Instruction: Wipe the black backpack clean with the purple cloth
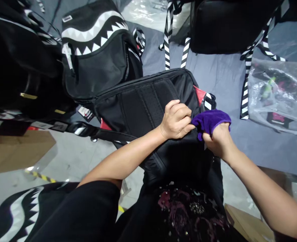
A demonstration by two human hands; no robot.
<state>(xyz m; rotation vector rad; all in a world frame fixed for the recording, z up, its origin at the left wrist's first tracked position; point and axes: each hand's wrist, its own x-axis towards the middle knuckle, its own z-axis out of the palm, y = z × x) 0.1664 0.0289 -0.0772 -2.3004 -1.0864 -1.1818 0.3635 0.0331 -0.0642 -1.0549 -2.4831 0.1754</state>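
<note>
A black backpack [135, 111] lies in front of me with its padded back panel facing up and red triangles at its sides. My left hand [176, 120] is closed in a pinch over the panel's right part; what its fingertips grip is hidden, perhaps a bit of the cloth or the backpack's fabric. In my right hand [220, 139] is a purple cloth [211, 120], bunched over the fingers and touching the left fingertips. Both hands meet near the backpack's right edge.
Another black backpack [100, 64] with a shark-mouth print stands behind, left. More black bags [221, 27] lie at the back right, near a clear plastic bag [279, 94]. Striped straps [167, 43] trail over the grey table covering [229, 80]. A cardboard box [19, 151] sits at lower left.
</note>
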